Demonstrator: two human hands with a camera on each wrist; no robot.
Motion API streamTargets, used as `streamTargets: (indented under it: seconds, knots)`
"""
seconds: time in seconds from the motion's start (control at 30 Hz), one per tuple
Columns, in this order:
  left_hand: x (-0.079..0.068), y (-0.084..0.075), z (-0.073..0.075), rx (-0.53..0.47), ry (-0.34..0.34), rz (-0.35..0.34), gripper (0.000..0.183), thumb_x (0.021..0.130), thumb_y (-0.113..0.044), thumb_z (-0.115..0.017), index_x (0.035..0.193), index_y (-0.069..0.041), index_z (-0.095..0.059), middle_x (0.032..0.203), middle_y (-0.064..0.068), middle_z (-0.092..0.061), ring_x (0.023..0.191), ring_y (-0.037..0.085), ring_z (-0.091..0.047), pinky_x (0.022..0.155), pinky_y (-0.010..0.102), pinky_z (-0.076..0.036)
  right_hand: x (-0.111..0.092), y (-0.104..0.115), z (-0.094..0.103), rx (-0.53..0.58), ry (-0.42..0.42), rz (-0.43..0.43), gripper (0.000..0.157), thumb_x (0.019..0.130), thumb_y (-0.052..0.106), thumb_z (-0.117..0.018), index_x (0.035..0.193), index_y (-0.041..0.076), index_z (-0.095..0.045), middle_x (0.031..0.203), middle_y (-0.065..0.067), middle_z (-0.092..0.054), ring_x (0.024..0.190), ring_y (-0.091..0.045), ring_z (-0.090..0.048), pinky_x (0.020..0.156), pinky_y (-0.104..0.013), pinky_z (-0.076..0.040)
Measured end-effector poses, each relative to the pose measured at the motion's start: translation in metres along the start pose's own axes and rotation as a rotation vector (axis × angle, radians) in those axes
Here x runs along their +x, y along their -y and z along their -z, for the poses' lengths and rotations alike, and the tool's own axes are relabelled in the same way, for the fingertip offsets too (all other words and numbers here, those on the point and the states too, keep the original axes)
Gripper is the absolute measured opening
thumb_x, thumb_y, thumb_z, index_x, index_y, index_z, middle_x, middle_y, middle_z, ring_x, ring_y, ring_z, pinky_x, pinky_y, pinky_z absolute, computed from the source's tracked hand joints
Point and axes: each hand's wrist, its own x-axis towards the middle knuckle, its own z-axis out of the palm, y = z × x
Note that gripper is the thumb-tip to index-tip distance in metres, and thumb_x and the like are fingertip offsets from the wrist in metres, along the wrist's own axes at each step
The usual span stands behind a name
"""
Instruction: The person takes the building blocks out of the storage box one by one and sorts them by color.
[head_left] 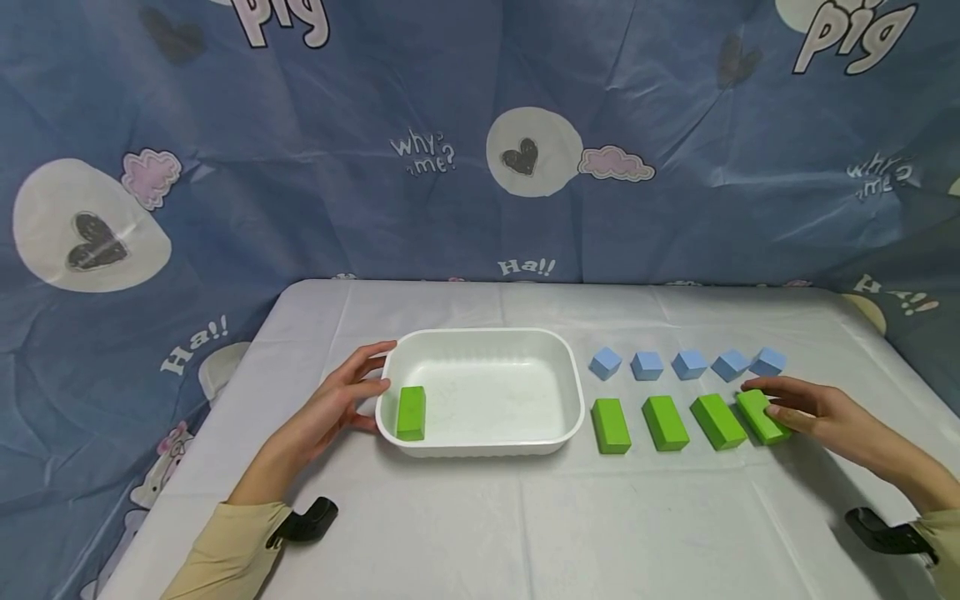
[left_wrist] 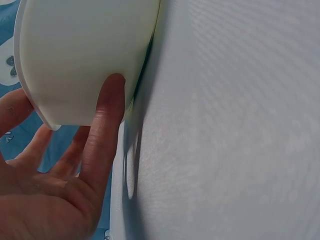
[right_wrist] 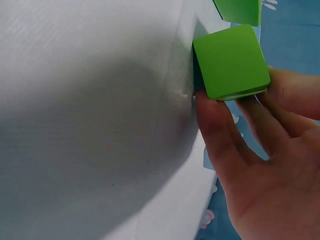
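A white rectangular tray (head_left: 487, 448) stands on the table with one green block (head_left: 411, 413) inside, at its left end. My left hand (head_left: 341, 398) touches the tray's left side. In the left wrist view one fairly straight finger (left_wrist: 105, 120) rests against the outer tray wall (left_wrist: 80, 60). On the right, my right hand (head_left: 817, 408) holds the rightmost green block (head_left: 759, 417) of a row, thumb on one side and fingers on the other. The right wrist view shows the square end of this block (right_wrist: 232, 62) between the thumb and fingertips.
Three more green blocks (head_left: 665, 423) lie in a row between the tray and my right hand. Behind them is a row of several small blue cubes (head_left: 690, 364). A white cloth covers the table (head_left: 465, 525); a printed blue curtain (head_left: 450, 217) hangs behind it.
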Motion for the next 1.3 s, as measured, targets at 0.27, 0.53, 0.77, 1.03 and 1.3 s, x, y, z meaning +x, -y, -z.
streamTargets:
  seconds: [0.27,0.53,0.77,1.03,1.3]
  knots:
    - [-0.0008,-0.0012,0.0,-0.003,0.005,-0.002,0.057,0.099,-0.02,-0.059,0.151,-0.025,-0.035,0.149,0.011,-0.035,0.115,0.029,-0.055,0.067,0.04,-0.057,-0.003,-0.0029,-0.0026,-0.021,-0.029,0.002,0.043,0.103,0.02,-0.054,0.143,0.006,-0.048,0.131,0.025,-0.041,0.111,0.021,-0.038,0.076,-0.015,-0.047]
    - [-0.001,-0.0013,-0.0007,-0.004,0.004,-0.002,0.057,0.099,-0.02,-0.058,0.151,-0.025,-0.035,0.149,0.011,-0.035,0.118,0.031,-0.053,0.068,0.042,-0.058,-0.0051,-0.0052,-0.0048,-0.036,-0.052,0.001,0.043,0.103,0.02,-0.054,0.143,0.005,-0.048,0.132,0.023,-0.041,0.111,0.022,-0.036,0.076,-0.013,-0.045]
    - [-0.0006,-0.0001,-0.0005,-0.005,0.007,-0.007,0.057,0.099,-0.019,-0.057,0.151,-0.025,-0.035,0.149,0.012,-0.035,0.118,0.032,-0.052,0.068,0.042,-0.058,-0.007,-0.0064,-0.0059,-0.037,-0.062,0.013,0.043,0.103,0.019,-0.054,0.142,0.003,-0.048,0.129,0.029,-0.039,0.11,0.023,-0.035,0.077,-0.011,-0.044]
    - [-0.0006,0.0,-0.0009,-0.009,0.006,-0.007,0.058,0.099,-0.019,-0.057,0.151,-0.024,-0.034,0.149,0.012,-0.035,0.117,0.032,-0.052,0.068,0.043,-0.058,-0.0078,-0.0076,-0.008,-0.037,-0.076,0.016,0.042,0.103,0.018,-0.054,0.142,0.002,-0.049,0.129,0.028,-0.04,0.11,0.023,-0.036,0.077,-0.01,-0.044]
    - [-0.0009,-0.0007,-0.0006,-0.005,0.007,-0.014,0.056,0.1,-0.018,-0.056,0.151,-0.024,-0.034,0.148,0.012,-0.036,0.115,0.029,-0.055,0.068,0.042,-0.057,-0.0095,-0.0094,-0.0101,-0.026,-0.095,0.035,0.041,0.104,0.017,-0.053,0.142,0.002,-0.048,0.129,0.032,-0.038,0.111,0.024,-0.034,0.078,-0.008,-0.043]
